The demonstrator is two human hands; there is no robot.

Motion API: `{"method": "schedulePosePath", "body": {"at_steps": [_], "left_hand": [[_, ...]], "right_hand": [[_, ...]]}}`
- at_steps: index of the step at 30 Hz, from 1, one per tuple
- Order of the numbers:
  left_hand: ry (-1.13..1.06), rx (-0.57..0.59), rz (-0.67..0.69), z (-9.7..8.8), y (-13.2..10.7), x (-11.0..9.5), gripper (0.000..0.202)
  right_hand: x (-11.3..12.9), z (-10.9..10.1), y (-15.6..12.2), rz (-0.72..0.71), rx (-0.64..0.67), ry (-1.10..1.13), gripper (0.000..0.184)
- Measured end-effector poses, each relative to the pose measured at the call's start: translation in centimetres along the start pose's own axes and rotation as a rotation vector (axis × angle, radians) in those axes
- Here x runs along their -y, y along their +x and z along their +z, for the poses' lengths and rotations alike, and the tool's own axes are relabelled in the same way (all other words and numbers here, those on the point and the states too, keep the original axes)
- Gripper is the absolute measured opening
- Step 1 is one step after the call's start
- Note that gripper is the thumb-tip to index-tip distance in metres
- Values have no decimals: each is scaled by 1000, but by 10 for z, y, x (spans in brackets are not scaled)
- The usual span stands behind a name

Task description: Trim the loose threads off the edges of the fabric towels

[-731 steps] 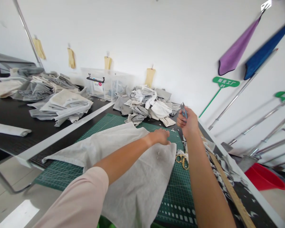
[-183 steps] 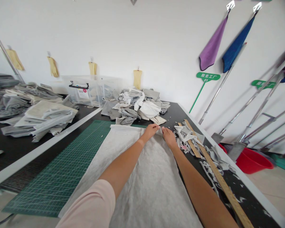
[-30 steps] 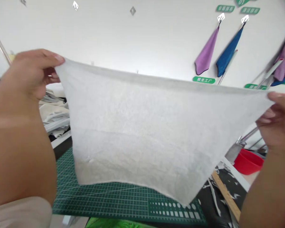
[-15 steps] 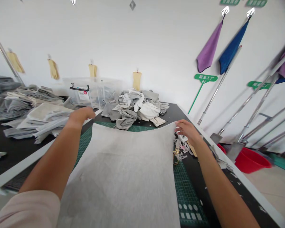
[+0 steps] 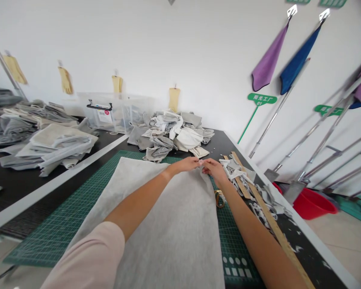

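A large light-grey fabric sheet (image 5: 165,216) lies over the green cutting mat (image 5: 57,224), its near end running out of view. At its far right corner, my left hand (image 5: 188,163) and my right hand (image 5: 213,168) meet, both closed on the gathered fabric edge. The fingertips nearly touch, and the corner is slightly lifted and creased there. Just below my right hand, gold-handled scissors (image 5: 219,198) lie on the mat, partly hidden by the sheet and my forearm.
Crumpled cloth pieces (image 5: 174,134) are heaped behind the mat, beside a clear plastic bin (image 5: 104,114). Folded fabric stacks (image 5: 54,146) lie left. Along the right edge are wooden rulers (image 5: 264,208) and fabric scraps (image 5: 239,172). A red basin (image 5: 314,204) stands on the floor.
My left hand has moved right, from beyond the sheet's far left corner to the far right corner. My right hand has shifted slightly left and lower, and the corner is now gathered.
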State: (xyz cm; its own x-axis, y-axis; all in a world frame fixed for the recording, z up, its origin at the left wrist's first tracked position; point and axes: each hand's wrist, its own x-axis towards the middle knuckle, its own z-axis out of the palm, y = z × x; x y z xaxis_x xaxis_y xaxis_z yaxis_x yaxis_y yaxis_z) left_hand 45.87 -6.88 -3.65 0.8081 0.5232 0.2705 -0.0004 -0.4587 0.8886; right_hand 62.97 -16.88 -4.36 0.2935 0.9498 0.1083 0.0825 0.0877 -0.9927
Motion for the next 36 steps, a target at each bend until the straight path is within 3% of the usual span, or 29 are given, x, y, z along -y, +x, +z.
{"method": "schedulePosePath", "body": {"at_steps": [4, 9, 12, 21, 29, 36], "left_hand": [[-99, -86, -72, 16, -3, 24, 42], [-253, -136, -99, 16, -6, 45, 35], [-281, -178, -107, 18, -4, 50, 31], [-299, -177, -92, 25, -4, 49, 36], [-363, -215, -112, 26, -5, 48, 41], [-187, -202, -24, 23, -6, 31, 30]], "right_hand": [[-16, -2, 1, 51, 12, 27, 32], [-18, -5, -3, 69, 133, 78, 36], [-17, -6, -5, 30, 124, 51, 35], [-22, -2, -1, -78, 45, -90, 39], [-23, -14, 5, -29, -7, -161, 32], [-7, -5, -1, 134, 191, -105, 37]]}}
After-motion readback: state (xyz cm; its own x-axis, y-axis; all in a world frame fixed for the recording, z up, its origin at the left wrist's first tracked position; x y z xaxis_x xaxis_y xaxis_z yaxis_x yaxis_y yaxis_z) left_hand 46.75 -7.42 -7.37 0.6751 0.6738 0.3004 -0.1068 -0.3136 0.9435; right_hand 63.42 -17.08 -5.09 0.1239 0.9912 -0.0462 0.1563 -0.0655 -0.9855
